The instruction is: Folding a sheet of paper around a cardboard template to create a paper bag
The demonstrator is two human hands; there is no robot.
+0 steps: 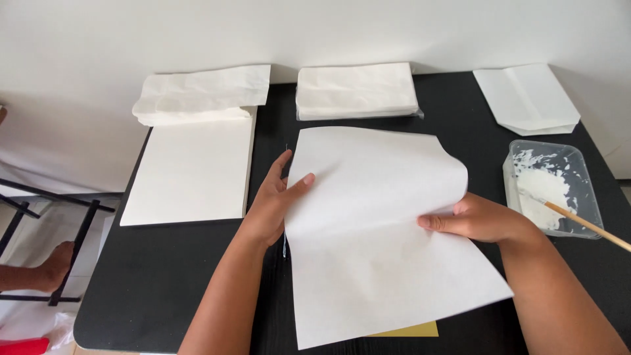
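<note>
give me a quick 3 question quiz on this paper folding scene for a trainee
1. True or false: both hands touch the large white sheet.
2. Multiple choice: what rests in the clear plastic tub of white paste?
A. a metal spoon
B. a wooden stick
C. a pencil
3. Short answer: what colour shows under the sheet's lower edge?

Key
1. True: the left hand holds its left edge and the right hand presses its right side, where the upper part is lifted.
2. B: the wooden stick leans in the tub.
3. Yellow: a yellow sheet peeks out on the black table.
</note>
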